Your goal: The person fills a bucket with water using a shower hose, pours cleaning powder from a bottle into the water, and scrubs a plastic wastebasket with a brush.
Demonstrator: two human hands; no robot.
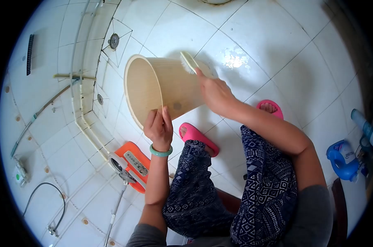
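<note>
A beige wastebasket (pixel 176 80) is tipped on its side above the tiled floor, its mouth facing left. My left hand (pixel 158 126), with a green bangle at the wrist, pinches the near edge of its rim. In my right hand (pixel 217 94) is a pale scrub brush (pixel 189 62), its white bristles turned toward the wastebasket's outer side. The fingers of that hand are partly hidden behind its back. Whether the bristles touch the surface, I cannot tell.
Floor drains (pixel 114 40) are set at the left of the white tiles. An orange board (pixel 133 164) lies by the pipes. At right stands a blue detergent bottle (pixel 343 159). My feet are in pink slippers (pixel 199 139).
</note>
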